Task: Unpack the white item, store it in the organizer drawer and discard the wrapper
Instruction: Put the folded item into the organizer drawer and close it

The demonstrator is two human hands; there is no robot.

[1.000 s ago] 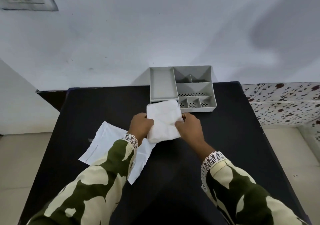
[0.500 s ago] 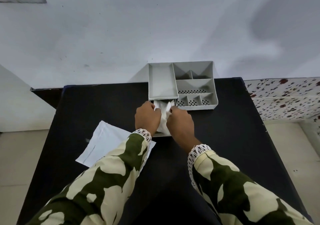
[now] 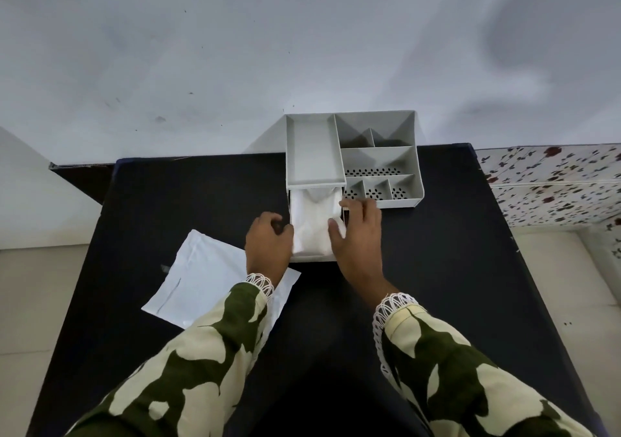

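Note:
The folded white item (image 3: 312, 228) lies inside the pulled-out drawer (image 3: 313, 258) of the grey organizer (image 3: 417, 181), whose drawer juts toward me from under the left tray. My left hand (image 3: 268, 245) is curled against the drawer's left wall. My right hand (image 3: 359, 235) sits at the drawer's right wall, thumb on the item and a white corner pinched against the fingers. The empty white wrapper (image 3: 201, 278) lies flat on the black table (image 3: 437, 252), left of the drawer and partly under my left sleeve.
The organizer stands at the table's far edge against a pale wall; its right half holds several open compartments, some perforated. A flower-patterned surface (image 3: 554, 188) adjoins the table on the right. Pale floor shows on both sides.
The white item went from being held up between both hands down into the open drawer. My hands have spread apart to the drawer's two sides. The wrapper has not moved.

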